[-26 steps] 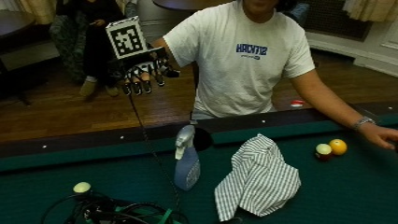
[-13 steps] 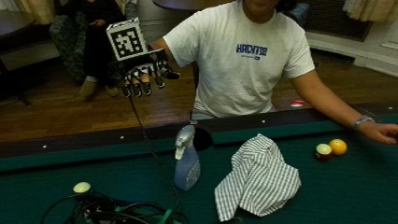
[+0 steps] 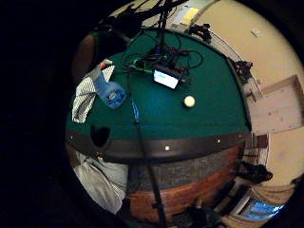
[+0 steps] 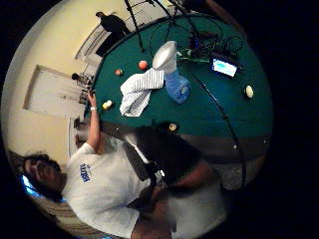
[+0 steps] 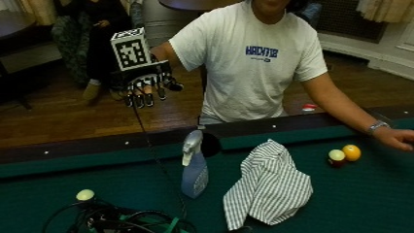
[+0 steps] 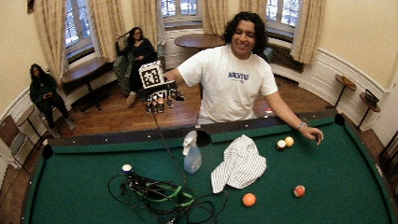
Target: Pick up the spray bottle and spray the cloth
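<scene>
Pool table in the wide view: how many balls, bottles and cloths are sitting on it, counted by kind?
Balls: 5, namely white, yellow, dark red and white, orange, red
Spray bottle: 1
Striped cloth: 1
Total: 7

right hand (image 5: 144, 86): gloved, raised at upper left of frame, arm out from the shoulder | fingers (image 5: 148, 99): hanging down, relaxed, holding nothing | bare hand (image 5: 400, 139): at right edge, resting on worktop
</scene>
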A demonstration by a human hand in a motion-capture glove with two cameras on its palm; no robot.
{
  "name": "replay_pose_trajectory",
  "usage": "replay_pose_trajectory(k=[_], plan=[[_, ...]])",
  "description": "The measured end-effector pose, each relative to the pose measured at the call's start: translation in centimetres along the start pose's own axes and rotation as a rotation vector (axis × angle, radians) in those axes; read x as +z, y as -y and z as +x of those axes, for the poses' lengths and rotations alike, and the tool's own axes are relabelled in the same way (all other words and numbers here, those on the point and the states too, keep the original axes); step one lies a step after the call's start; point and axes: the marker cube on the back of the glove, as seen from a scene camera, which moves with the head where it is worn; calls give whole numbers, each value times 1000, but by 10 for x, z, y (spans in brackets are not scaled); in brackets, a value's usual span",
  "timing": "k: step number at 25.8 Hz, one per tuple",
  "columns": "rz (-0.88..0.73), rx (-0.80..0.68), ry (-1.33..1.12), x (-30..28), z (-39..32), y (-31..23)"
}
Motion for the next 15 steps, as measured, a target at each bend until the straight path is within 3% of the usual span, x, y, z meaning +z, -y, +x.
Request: replay_pose_trajectory(k=[15], plan=[[-41,44,88,68,16,-32]])
